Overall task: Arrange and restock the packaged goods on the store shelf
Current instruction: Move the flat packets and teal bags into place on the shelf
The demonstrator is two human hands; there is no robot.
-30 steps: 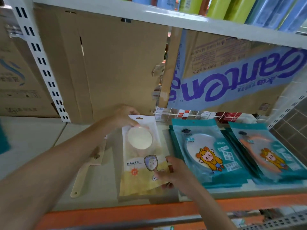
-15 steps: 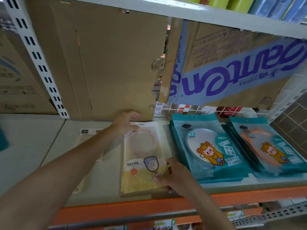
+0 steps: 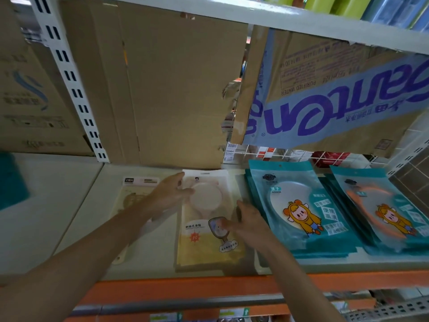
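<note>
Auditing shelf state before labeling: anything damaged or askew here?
Yes. The blue-printed cardboard behind the teal packets is upside down and tilted, its lettering inverted. The plain brown cardboard beside it has a torn, ragged right edge. The packets themselves lie flat.

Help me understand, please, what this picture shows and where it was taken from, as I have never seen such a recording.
There is no machine here: a person restocks a store shelf with bare hands. The one picture comes from a camera worn on the head, looking forward and down, so both forearms reach in from below. On the shelf lies a yellow mirror packet. The left hand rests on its upper left part, fingers fairly straight. The right hand touches its right edge, though blur hides whether it pinches. To the right lie a stack of teal mirror packets and a second teal stack. To the left, partly under the left arm, lies a pale packet. Cardboard boxes stand behind.
</note>
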